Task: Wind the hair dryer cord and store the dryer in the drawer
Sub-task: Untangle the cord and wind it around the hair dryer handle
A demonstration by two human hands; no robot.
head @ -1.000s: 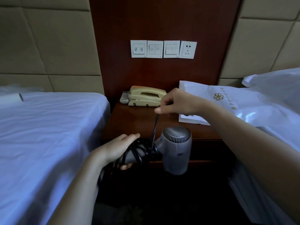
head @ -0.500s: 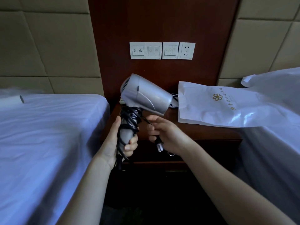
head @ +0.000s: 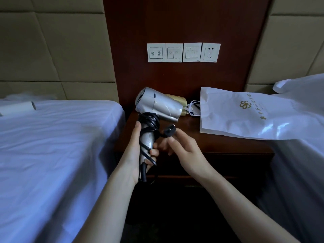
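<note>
Silver plastic hair dryer (head: pixel 158 106): held upright, handle gripped in the left hand (head: pixel 135 151), barrel above the hand, nozzle pointing right. Black rubber power cord (head: pixel 149 125): wound in several loops around the handle. Black plug (head: pixel 169 131): free end, sticking out right of the handle, at the fingertips of the right hand (head: pixel 184 148).

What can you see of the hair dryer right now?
The dryer is silver, plastic-looking, with a grilled rear intake and a dark switch on its barrel. It is held upright above the nightstand, barrel pointing right. The left hand grips its handle. The black cord is wound around the handle, and the plug sticks out at the right hand fingers.
</note>
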